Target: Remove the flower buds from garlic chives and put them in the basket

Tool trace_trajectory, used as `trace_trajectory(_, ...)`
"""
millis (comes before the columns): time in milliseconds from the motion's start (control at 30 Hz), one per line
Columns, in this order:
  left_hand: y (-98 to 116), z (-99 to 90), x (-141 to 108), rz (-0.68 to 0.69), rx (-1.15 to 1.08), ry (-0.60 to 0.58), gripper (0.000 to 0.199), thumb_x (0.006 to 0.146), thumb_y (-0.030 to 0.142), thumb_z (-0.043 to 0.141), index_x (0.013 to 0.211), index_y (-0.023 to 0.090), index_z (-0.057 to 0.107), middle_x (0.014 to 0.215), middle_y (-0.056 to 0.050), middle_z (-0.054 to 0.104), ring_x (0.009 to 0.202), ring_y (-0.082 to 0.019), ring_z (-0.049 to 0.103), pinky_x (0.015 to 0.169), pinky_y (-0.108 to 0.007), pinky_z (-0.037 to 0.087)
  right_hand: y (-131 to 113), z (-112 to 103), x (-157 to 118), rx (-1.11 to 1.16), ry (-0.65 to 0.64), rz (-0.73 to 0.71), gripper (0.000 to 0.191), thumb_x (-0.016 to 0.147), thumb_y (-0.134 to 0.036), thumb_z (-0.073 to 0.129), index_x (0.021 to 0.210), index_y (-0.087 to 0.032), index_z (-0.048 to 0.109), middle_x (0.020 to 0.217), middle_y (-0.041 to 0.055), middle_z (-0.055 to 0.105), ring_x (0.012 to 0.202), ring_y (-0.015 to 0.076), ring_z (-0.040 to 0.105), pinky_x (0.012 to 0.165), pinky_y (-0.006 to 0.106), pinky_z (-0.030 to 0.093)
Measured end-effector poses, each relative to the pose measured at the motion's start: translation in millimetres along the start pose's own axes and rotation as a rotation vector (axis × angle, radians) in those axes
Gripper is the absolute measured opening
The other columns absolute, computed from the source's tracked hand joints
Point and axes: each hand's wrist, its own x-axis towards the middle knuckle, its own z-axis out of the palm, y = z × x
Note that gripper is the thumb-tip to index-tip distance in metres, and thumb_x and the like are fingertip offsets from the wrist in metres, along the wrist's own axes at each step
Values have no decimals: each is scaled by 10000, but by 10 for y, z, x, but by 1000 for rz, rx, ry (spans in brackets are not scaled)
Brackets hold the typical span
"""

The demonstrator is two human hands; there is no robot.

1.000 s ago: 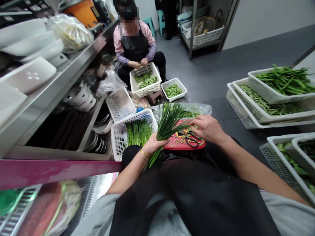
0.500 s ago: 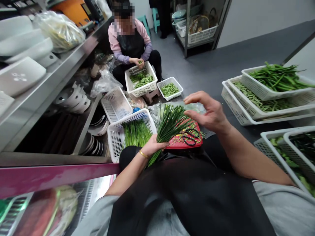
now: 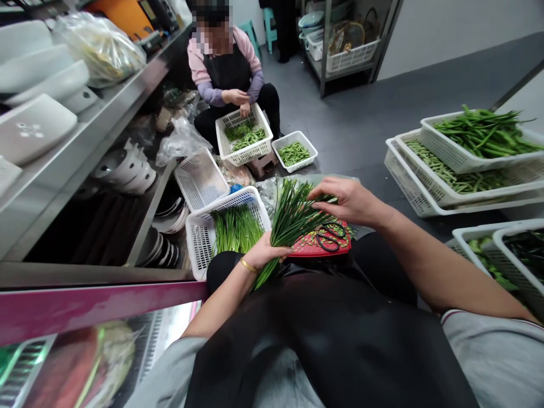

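Grey kitchen floor fills the middle of the frame, with a steel shelf unit (image 3: 85, 141) of white dishes running down the left side. I see my left hand (image 3: 266, 252) at lower centre with its fingers wrapped tight around the stem end of a bunch of chives (image 3: 293, 212), which fans up and to the right. My right hand (image 3: 346, 199), right of centre, rests on the leaf tips; its fingertips curl into the blades, pinching some of them. Just below that hand a red tray (image 3: 317, 246) holds black scissors (image 3: 329, 235) and green trimmings. Left of the bunch, a white basket (image 3: 199, 235) holds more chives. At upper centre another person (image 3: 227, 62) sits over a basket of green beans (image 3: 244, 136). Stacked white trays of greens (image 3: 459, 164) sit at the right edge.
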Motion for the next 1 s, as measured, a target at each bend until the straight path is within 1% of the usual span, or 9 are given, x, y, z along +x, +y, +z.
trace_trajectory(167, 58, 4, -15, 3, -67, -41, 400, 571, 417, 801, 624, 125, 534, 421, 35, 489, 365, -69, 419, 397, -215, 297, 39, -20, -58, 9, -86, 20, 128, 831, -187, 546, 897, -182, 655, 828, 49, 644, 749, 143, 582, 684, 261, 447)
trace_trajectory(267, 37, -21, -22, 5, -97, -48, 410, 562, 431, 800, 617, 125, 532, 405, 30, 487, 358, -77, 426, 401, -223, 302, 33, 5, -83, 44, -89, 53, 131, 833, -219, 548, 864, -181, 669, 819, 49, 654, 743, 144, 587, 690, 264, 448)
trace_trajectory(400, 10, -54, -19, 13, -114, -70, 420, 557, 442, 801, 647, 119, 548, 411, 31, 488, 358, -80, 423, 403, -226, 298, 1, 91, -100, 119, -84, 240, 155, 827, -253, 554, 838, -172, 686, 816, 41, 688, 733, 139, 611, 693, 260, 458)
trace_trajectory(500, 26, -73, -8, 16, -42, -26, 399, 583, 425, 799, 668, 118, 560, 444, 32, 509, 384, -76, 431, 423, -219, 320, -26, 181, -95, -99, -122, 361, 193, 814, -227, 526, 818, -164, 708, 821, 67, 687, 726, 160, 606, 689, 285, 446)
trace_trajectory(600, 54, -87, 5, 14, 44, 2, 374, 605, 411, 791, 643, 123, 556, 469, 31, 517, 422, -84, 451, 450, -220, 348, -30, 252, -73, -397, -155, 326, 213, 796, -214, 510, 721, -145, 697, 770, 105, 657, 708, 190, 579, 703, 331, 425)
trace_trajectory(667, 68, -85, 10, 20, 64, 8, 364, 606, 405, 789, 641, 126, 558, 483, 35, 512, 442, -86, 454, 465, -222, 360, -8, 279, -52, -410, -101, 303, 176, 753, -203, 529, 647, -144, 657, 719, 103, 632, 682, 191, 556, 699, 342, 417)
trace_trajectory(733, 76, -73, 10, 23, 54, 10, 362, 603, 405, 787, 641, 128, 558, 495, 37, 513, 448, -84, 448, 464, -222, 361, 28, 310, -33, -211, 17, 360, 140, 715, -213, 538, 616, -155, 619, 680, 72, 611, 639, 166, 527, 661, 320, 411)
trace_trajectory(900, 90, -35, 13, 23, 45, 20, 364, 596, 404, 790, 602, 128, 552, 483, 35, 513, 435, -79, 445, 455, -216, 358, 138, 570, 7, 654, 303, 682, 199, 653, -363, 590, 591, -176, 560, 543, -24, 528, 518, 101, 446, 536, 250, 381)
trace_trajectory(1000, 104, -17, 11, 54, 53, 55, 326, 597, 383, 798, 660, 120, 616, 517, 18, 559, 519, -112, 526, 525, -225, 418, 318, 730, 43, 859, 554, 795, 244, 568, -398, 646, 573, -192, 514, 507, -36, 508, 484, 97, 438, 501, 246, 389)
